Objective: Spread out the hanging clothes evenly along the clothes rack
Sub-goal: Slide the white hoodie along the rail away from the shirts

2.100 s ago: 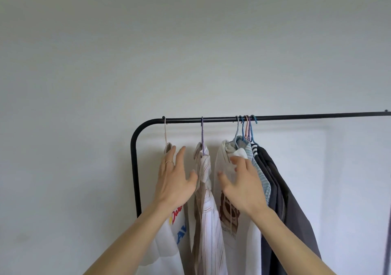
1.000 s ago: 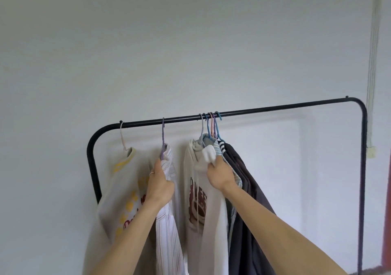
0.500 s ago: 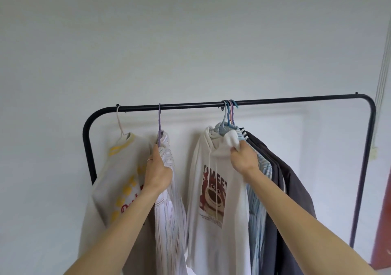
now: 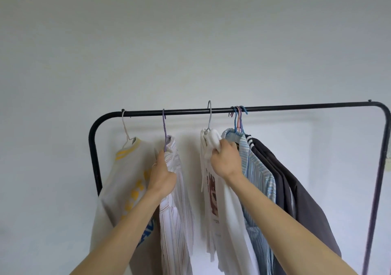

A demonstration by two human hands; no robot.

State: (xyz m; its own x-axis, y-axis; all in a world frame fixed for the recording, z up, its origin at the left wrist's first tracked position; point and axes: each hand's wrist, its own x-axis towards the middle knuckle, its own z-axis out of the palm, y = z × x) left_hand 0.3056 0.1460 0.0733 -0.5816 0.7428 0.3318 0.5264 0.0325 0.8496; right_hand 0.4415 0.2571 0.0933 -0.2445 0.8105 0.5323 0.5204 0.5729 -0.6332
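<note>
A black clothes rack point(image 4: 296, 107) spans the view. From the left hang a cream sweatshirt with yellow print point(image 4: 124, 181), a white striped shirt point(image 4: 177, 215) on a purple hanger and a white bear-print hoodie point(image 4: 213, 200) on a grey hanger. To the right, bunched together, hang a blue striped shirt point(image 4: 260, 177) and dark jackets point(image 4: 302, 192). My left hand point(image 4: 163, 177) grips the striped shirt near its collar. My right hand point(image 4: 226, 160) is closed on the hoodie's hood, and the hoodie's hook rises slightly above the bar.
A plain white wall lies behind the rack. The bar's right half, from the bunched hangers point(image 4: 238, 116) to the right post point(image 4: 378, 169), carries nothing. A small white fitting point(image 4: 388, 164) is on the wall at the right edge.
My right hand has pulled the white hoodie leftwards away from the bunched hangers, so a gap shows between them. My left hand keeps its hold on the striped shirt.
</note>
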